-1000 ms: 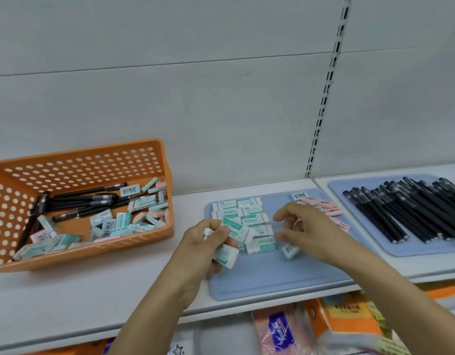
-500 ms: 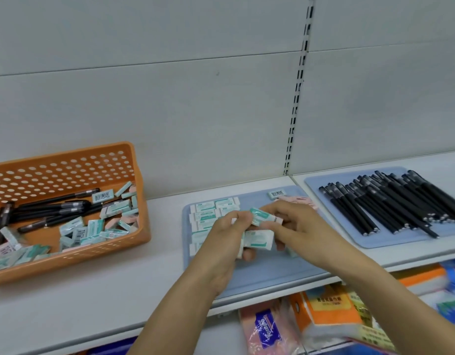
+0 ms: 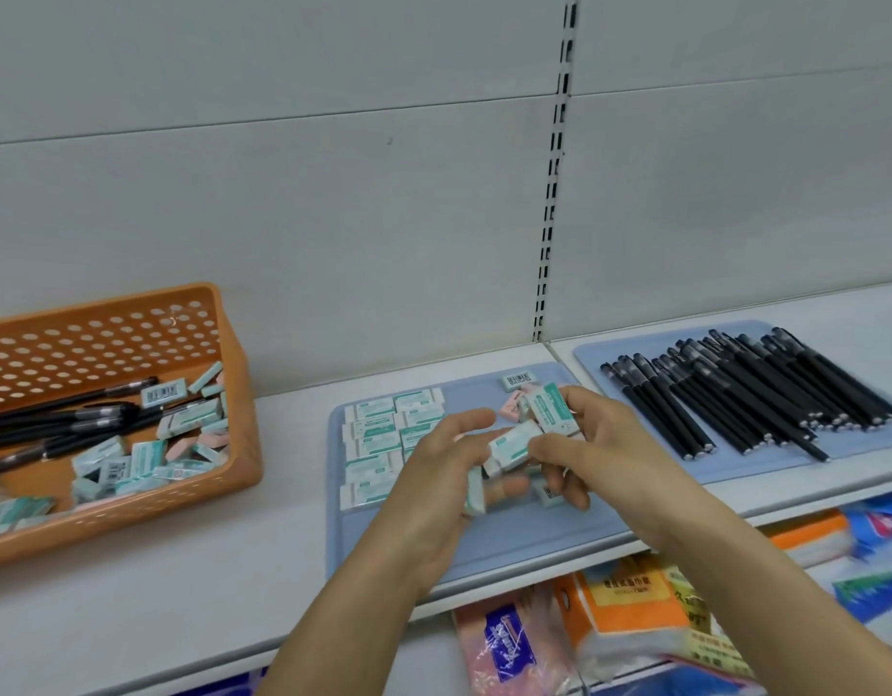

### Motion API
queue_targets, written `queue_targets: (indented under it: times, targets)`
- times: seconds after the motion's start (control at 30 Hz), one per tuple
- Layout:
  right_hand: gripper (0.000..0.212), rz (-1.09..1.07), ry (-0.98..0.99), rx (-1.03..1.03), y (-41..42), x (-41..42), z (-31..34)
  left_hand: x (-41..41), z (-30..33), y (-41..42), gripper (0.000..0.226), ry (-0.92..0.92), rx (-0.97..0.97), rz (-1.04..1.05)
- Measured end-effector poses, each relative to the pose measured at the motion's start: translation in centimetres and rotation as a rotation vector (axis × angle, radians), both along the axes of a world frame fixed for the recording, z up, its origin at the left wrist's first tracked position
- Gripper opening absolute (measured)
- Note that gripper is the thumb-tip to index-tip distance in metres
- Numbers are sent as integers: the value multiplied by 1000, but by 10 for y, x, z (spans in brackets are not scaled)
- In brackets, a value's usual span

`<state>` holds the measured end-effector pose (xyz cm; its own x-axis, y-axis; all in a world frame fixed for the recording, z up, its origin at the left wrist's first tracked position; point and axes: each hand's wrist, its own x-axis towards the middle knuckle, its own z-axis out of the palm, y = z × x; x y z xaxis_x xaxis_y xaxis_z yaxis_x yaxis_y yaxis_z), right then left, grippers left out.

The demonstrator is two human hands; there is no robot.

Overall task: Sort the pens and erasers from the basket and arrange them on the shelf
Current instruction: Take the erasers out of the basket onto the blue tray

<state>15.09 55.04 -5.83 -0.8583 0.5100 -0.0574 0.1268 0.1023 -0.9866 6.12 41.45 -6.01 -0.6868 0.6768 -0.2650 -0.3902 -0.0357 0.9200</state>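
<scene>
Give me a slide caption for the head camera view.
Both hands hold erasers above the blue mat.

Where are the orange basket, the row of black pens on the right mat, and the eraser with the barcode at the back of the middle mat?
orange basket (image 3: pixel 243 459): head view, on its right wall.
black pens (image 3: pixel 735 394): head view, on a barrel mid-row.
eraser (image 3: pixel 517 380): head view, on its barcode label.
</scene>
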Motion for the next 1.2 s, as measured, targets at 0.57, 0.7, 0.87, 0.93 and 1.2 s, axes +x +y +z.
queue_targets:
  times: [0.57,0.7,0.87,0.93,1.2]
  targets:
    - [13,259,-257,899,-35,-21,-13,-43,-36,-105,68,1301,-436,-304]
    - [29,294,-48,925,-38,-11,-12,-58,-41,-115,42,1431,-539,-167]
    - [36,489,31,1110,-64,-12,-18,-66,-40,-110,14,1249,-465,-89]
    - [30,481,78,1184,-73,-19,-20,-69,-41,-112,5,1248,-435,-88]
    - [31,315,97,1163,-65,-20,-27,-61,-45,-130,66,1178,-526,-230]
